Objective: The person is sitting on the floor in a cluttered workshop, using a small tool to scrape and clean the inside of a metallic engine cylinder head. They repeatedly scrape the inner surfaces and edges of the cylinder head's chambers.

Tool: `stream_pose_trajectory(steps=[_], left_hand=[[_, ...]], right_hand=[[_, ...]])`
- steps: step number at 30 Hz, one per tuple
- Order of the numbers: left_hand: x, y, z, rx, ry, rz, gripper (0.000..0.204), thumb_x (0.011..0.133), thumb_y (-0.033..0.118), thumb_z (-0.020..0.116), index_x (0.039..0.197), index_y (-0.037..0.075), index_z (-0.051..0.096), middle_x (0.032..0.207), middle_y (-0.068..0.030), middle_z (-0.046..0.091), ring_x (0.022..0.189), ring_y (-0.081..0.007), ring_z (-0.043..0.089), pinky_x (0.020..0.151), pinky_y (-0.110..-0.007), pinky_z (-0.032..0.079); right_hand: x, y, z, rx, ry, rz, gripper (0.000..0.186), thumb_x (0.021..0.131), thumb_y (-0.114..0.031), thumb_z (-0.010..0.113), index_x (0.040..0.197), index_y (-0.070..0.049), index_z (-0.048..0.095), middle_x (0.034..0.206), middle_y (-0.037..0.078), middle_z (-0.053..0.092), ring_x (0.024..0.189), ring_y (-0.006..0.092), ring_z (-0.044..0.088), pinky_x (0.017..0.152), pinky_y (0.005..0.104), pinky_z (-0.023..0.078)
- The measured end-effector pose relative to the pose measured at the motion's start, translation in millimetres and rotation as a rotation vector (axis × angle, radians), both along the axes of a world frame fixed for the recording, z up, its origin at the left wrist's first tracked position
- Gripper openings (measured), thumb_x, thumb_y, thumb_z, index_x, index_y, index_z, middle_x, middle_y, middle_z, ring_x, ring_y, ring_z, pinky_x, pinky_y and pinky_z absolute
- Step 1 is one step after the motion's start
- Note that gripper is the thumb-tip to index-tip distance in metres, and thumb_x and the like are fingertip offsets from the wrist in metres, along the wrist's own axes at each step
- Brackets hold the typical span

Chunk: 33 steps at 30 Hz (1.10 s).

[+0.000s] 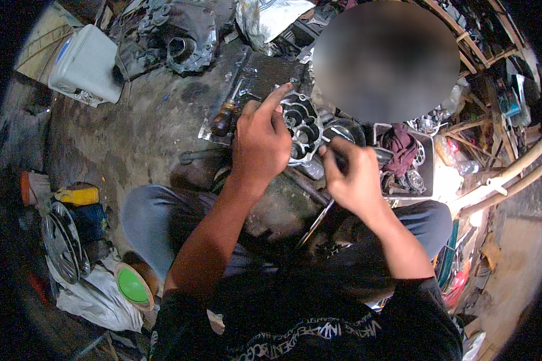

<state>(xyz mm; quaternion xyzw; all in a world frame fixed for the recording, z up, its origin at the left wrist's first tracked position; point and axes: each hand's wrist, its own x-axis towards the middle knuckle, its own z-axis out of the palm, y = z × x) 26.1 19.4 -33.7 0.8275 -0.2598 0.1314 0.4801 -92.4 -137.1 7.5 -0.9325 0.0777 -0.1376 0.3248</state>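
A metal engine casing (302, 129) with several round bores and a scalloped bright rim sits between my hands. My left hand (262, 141) grips its left side, the index finger stretched along the top edge and other fingertips hidden. On the right side, my right hand (354, 174) is closed, thumb and finger pinched at a thin pale rod (326, 139) beside the rim. What the rod belongs to is too small to tell. A dark round pan (346, 129) lies just behind the right hand. To the left of my left hand is a screwdriver (224, 117) with a brown handle.
A large gearbox housing (180, 42) and a pale plastic container (90, 63) stand far left. At right, a bin (424, 180) holds a maroon cloth (400, 147) and metal parts. A shiny metal bar (315, 225) slants between my knees. Wheel covers (63, 243) lean at left.
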Motion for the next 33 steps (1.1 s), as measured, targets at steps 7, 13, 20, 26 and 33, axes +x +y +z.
stream_pose_trajectory(steps=[7,13,20,26,33], left_hand=[[-5.3,-3.7,10.3,0.032,0.052,0.029,0.042,0.100,0.010,0.058,0.142,0.011,0.065,0.104,-0.0284,0.065,0.099,-0.0509,0.064,0.090,-0.056,0.052],[-6.0,-2.8,11.4,0.060,0.115,0.049,0.043,0.099,0.014,0.061,0.142,0.012,0.063,0.108,-0.0295,0.063,0.101,-0.0517,0.064,0.092,-0.056,0.052],[-8.7,-3.6,10.7,0.051,0.087,0.055,0.046,0.098,0.014,0.064,0.143,0.015,0.061,0.107,-0.0280,0.061,0.098,-0.0513,0.063,0.090,-0.056,0.052],[-8.4,-3.6,6.4,0.061,0.079,0.058,0.045,0.097,0.013,0.064,0.142,0.013,0.061,0.107,-0.0287,0.061,0.098,-0.0513,0.063,0.089,-0.057,0.052],[-3.9,-8.0,-3.9,0.024,-0.008,0.062,0.047,0.096,0.013,0.067,0.142,0.007,0.060,0.108,-0.0292,0.062,0.097,-0.0516,0.062,0.089,-0.057,0.052]], right_hand=[[-2.2,4.2,2.2,0.073,-0.011,0.002,0.020,0.093,-0.021,0.071,0.092,-0.001,0.074,0.073,0.028,0.069,0.071,0.0487,0.071,0.067,0.0560,0.057],[-7.7,11.3,5.3,0.079,0.104,0.009,0.021,0.093,-0.020,0.069,0.096,-0.001,0.076,0.075,0.028,0.071,0.074,0.0502,0.072,0.071,0.0561,0.059],[-8.9,16.0,7.3,0.045,0.087,0.026,0.019,0.093,-0.019,0.070,0.095,-0.001,0.075,0.073,0.027,0.071,0.071,0.0481,0.072,0.069,0.0551,0.059],[-11.3,16.4,7.5,0.076,0.075,0.049,0.018,0.092,-0.019,0.071,0.092,-0.002,0.076,0.068,0.028,0.067,0.066,0.0470,0.071,0.064,0.0535,0.057],[-6.5,12.6,10.7,0.128,0.134,-0.005,0.019,0.091,-0.020,0.072,0.094,-0.002,0.077,0.073,0.030,0.068,0.072,0.0490,0.071,0.068,0.0534,0.057]])
